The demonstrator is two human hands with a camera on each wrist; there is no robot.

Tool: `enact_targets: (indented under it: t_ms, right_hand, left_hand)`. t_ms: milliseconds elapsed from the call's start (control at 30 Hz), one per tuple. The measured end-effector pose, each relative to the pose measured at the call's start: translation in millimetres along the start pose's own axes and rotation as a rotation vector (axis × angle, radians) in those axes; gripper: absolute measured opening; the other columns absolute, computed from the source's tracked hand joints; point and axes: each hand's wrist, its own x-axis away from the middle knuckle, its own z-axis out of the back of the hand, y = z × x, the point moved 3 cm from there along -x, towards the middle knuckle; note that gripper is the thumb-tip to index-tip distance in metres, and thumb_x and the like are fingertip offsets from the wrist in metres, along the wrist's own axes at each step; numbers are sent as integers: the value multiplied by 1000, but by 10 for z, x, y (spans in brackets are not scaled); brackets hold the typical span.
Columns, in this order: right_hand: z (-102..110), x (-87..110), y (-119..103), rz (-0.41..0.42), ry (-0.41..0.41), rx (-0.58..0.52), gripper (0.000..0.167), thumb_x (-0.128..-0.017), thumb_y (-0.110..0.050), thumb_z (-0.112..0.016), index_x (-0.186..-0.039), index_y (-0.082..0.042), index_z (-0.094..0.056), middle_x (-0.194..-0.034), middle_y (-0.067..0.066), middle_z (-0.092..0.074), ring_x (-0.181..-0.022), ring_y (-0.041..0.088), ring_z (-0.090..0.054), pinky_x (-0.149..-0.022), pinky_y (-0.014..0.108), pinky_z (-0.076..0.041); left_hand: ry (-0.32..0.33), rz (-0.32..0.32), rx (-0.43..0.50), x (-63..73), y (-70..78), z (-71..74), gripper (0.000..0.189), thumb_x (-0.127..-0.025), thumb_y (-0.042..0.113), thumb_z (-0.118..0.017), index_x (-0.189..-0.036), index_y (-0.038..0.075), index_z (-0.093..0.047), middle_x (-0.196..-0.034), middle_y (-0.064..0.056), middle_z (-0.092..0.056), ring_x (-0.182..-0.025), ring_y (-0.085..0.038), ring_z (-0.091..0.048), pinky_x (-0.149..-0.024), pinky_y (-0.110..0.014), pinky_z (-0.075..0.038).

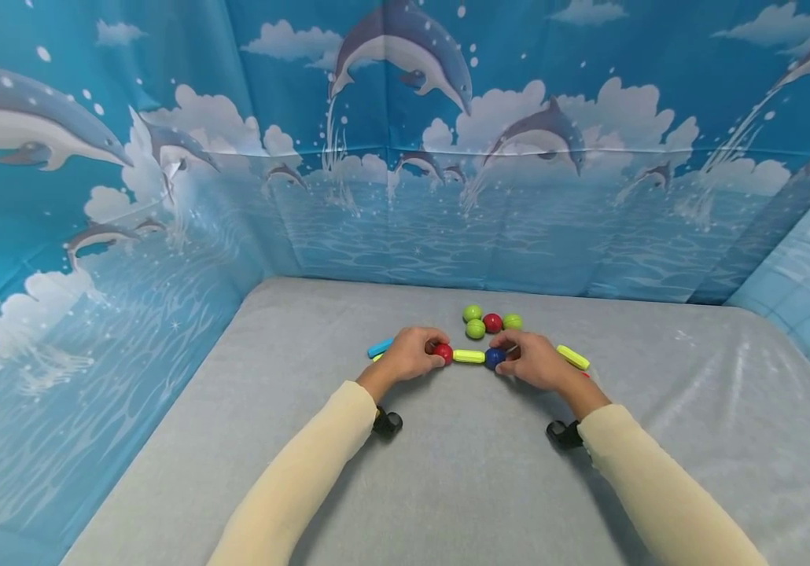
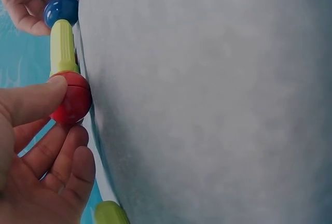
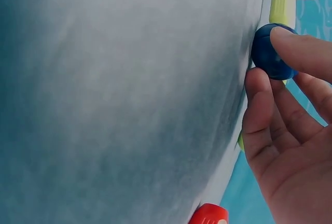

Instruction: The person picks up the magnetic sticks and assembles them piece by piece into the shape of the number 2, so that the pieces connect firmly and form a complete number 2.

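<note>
Toward the worktop's (image 1: 476, 472) far edge, left hand (image 1: 412, 354) pinches red ball (image 1: 443, 354), right hand (image 1: 535, 362) blue ball (image 1: 495, 358), stick (image 1: 469, 357) seemingly joining them, spare balls (image 1: 492, 323) unattached

the left grip (image 1: 410, 354) holds a red ball (image 1: 443, 354) and the right grip (image 1: 535, 362) a blue ball (image 1: 494, 358), a yellow stick (image 1: 469, 356) between them, four loose balls (image 1: 492, 323) beyond.

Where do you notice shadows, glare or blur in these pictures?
Head view: soft shadows beside both cream fabric sleeves, sheen on the grey cloth surface toward the right; left wrist view: bright glints on the glossy blue ball, the cloth soft and blurry; right wrist view: similar softness, darkening toward the left edge.
</note>
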Motion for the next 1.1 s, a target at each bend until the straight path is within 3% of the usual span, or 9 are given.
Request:
enact_targets:
  t_ms: [200,367,633,867,1100]
  right_hand:
    - [10,15,7,-2,-13,11,41,-91,-9,-68,-130,-3,-58,-129,24,-61,-110,36,-65,-80,38,-57]
    - [60,94,-46,44,3,65,43,-91,-7,-68,-132,-1,-57,-129,24,-61,-105,34,-66,-79,39,-58]
    - [309,526,29,130,50,155,36,-90,-6,-68,-125,0,-62,-121,21,-66,-95,26,-68,-76,40,-58]
    - [645,772,384,43,168,207,30,-91,-9,-68,-119,0,-65,-96,9,-64,-90,25,-62,-68,30,-49]
    - [754,790,527,-17,195,242,32,-92,-12,-66,-120,3,-64,-100,15,-64,-92,30,-61,-68,31,-49]
  left_hand:
    - [-7,-1,8,-13,-21,4,34,-93,15,-68,-128,13,-66,-122,-8,-68,-107,-20,-62,-88,-33,-55]
    - [-7,1,7,-17,-47,32,35,-93,15,-69,-128,13,-66,-124,-8,-67,-109,-20,-62,-88,-32,-55]
    - [-9,-47,-60,-27,-8,13,40,-92,19,-71,-131,14,-65,-127,-5,-67,-111,-19,-61,-93,-34,-53]
    - [13,-123,-123,-33,99,-15,37,-94,20,-69,-130,15,-66,-130,-1,-67,-116,-18,-60,-102,-35,-50]
    - [-9,-219,-153,-99,214,-126,33,-96,16,-64,-128,15,-67,-129,0,-67,-108,-16,-62,-97,-33,-51]
